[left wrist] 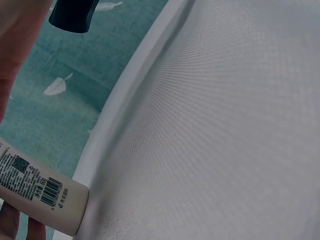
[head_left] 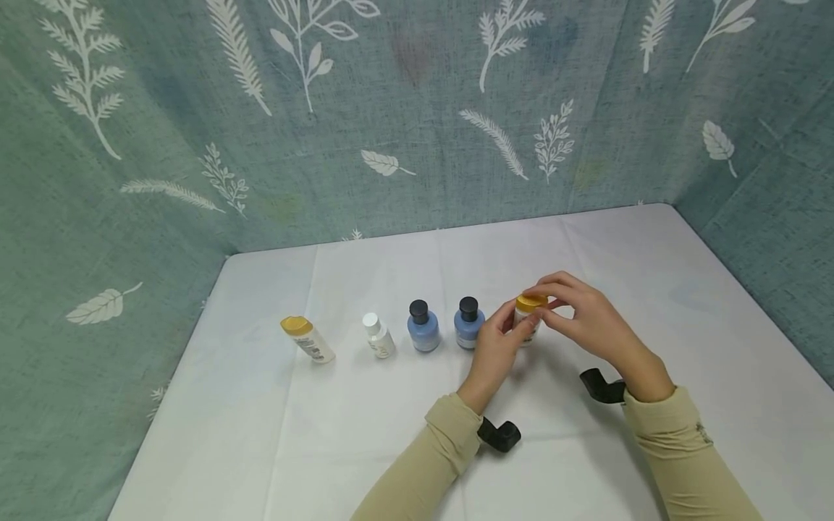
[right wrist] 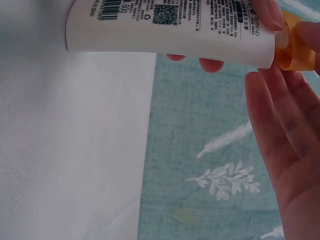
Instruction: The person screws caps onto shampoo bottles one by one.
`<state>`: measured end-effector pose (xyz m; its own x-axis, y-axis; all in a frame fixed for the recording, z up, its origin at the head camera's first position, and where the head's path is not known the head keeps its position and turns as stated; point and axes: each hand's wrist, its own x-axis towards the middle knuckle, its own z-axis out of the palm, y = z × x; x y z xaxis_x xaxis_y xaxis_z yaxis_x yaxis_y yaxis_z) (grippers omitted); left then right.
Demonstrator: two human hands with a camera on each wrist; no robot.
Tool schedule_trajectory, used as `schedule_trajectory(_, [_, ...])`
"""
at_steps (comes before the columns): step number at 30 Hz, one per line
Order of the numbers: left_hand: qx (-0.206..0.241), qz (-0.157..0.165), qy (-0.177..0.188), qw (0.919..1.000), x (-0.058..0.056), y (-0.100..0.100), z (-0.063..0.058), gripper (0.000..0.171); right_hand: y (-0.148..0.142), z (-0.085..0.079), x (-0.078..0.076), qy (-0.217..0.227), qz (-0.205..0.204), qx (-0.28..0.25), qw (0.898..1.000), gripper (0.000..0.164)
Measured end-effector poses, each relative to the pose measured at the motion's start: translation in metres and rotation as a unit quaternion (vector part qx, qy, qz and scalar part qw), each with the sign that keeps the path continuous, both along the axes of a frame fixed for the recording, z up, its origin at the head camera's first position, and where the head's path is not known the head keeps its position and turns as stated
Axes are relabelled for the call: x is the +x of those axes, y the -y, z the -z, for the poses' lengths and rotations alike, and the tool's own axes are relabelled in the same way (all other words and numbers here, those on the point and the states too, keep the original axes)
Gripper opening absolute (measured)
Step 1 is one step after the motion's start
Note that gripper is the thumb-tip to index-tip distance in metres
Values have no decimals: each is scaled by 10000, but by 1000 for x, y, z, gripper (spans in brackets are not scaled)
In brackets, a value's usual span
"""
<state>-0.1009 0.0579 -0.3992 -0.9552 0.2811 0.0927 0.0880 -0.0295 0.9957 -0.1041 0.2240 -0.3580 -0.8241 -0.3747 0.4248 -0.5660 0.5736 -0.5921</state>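
Observation:
My left hand (head_left: 490, 356) grips the white body of a lotion bottle (right wrist: 185, 32) with a yellow-orange cap (right wrist: 301, 47). Fingers and thumb of my right hand (head_left: 589, 318) pinch that cap from above. In the right wrist view a paler orange part shows between cap and body. The bottle stands upright, its base at the white tabletop in the left wrist view, where printed text and a barcode face the camera. Just left of my left hand stands a blue bottle (head_left: 468, 334) with a black cap.
Further left on the white table (head_left: 365, 434) stand another blue bottle (head_left: 424, 335), a small white bottle (head_left: 381, 343) and a second yellow-capped white bottle (head_left: 316, 346). Black wrist mounts (head_left: 502, 436) jut from both sleeves. A green patterned curtain (head_left: 417, 108) borders the table.

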Motion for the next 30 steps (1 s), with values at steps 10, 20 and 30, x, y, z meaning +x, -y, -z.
schedule_trajectory(10, [-66, -74, -131, 9999, -10, -5, 25, 35, -2, 1, -1, 130, -55, 89, 9999, 29])
schedule_trajectory(20, [-114, -76, -112, 9998, 1, 0, -1, 33, -2, 4, -3, -9, -4, 89, 10000, 41])
schedule_trajectory(30, [-61, -91, -116, 9999, 1, 0, -1, 34, -3, 5, -4, -144, -8, 11, 9999, 38])
